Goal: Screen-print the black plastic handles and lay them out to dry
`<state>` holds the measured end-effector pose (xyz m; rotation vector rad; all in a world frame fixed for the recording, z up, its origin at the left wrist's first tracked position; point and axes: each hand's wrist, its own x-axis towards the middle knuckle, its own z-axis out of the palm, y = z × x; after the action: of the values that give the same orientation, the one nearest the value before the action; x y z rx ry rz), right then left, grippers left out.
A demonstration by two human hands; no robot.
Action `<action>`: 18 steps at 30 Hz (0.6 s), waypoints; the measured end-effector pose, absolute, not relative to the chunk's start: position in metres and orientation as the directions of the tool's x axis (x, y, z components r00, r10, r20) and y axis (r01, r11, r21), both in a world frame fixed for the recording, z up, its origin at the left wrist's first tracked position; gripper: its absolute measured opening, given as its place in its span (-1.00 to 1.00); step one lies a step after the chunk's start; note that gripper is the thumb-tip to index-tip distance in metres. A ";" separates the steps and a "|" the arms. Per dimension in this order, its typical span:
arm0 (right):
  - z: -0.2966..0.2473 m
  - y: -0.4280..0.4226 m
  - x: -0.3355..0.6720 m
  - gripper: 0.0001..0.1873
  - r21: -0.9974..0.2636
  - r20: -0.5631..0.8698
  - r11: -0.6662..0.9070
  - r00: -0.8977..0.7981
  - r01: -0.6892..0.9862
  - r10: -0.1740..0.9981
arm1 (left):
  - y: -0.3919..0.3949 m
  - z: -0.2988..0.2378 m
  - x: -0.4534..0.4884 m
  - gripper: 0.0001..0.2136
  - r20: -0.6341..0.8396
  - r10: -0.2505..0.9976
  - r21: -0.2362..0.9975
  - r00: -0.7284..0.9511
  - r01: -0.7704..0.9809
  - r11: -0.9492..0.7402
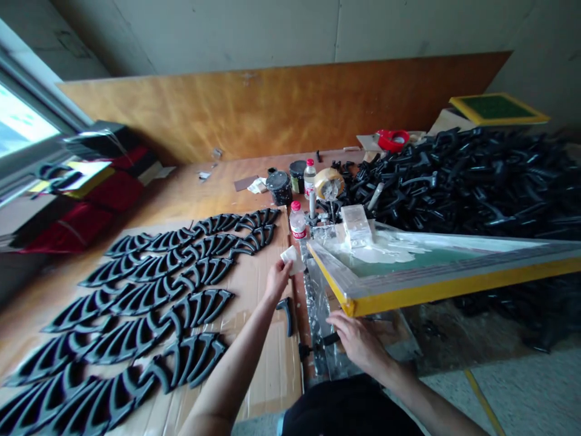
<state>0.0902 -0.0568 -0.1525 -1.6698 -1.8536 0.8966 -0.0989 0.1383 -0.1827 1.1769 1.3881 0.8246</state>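
Observation:
My left hand is closed around a small white cloth or pad just left of a raised, yellow-edged screen frame. A single curved black plastic part lies on the cardboard right below that hand. My right hand rests under the frame's near corner on the shiny base plate, fingers curled by a black clamp handle. What it grips, if anything, is hidden. White ink and a clear squeegee block sit on the screen mesh.
Rows of black curved parts cover cardboard on the left. A big heap of black parts fills the right. Bottles, ink tubs, a tape roll and a second screen frame stand farther back.

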 end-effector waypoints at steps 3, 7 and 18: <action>-0.150 -0.068 0.083 -0.54 -0.623 -0.170 0.093 -0.250 0.777 0.953 | 0.197 -0.195 -0.109 -0.76 -0.273 0.962 0.908 0.018 0.334 0.252; -0.145 -0.073 0.074 -0.58 -0.503 -0.281 0.030 -0.196 0.864 0.940 | 0.242 -0.210 -0.104 -0.80 -0.271 0.962 0.858 0.002 0.453 0.241; -0.170 -0.078 0.073 -0.62 -0.485 -0.303 -0.055 -0.109 0.873 0.947 | 0.235 -0.202 -0.074 -0.84 0.024 0.965 0.670 0.260 0.713 -0.209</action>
<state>0.0728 -0.0777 -0.1696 -2.0075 -2.0679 0.8860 -0.0741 0.2353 -0.2025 1.9952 1.5146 0.6101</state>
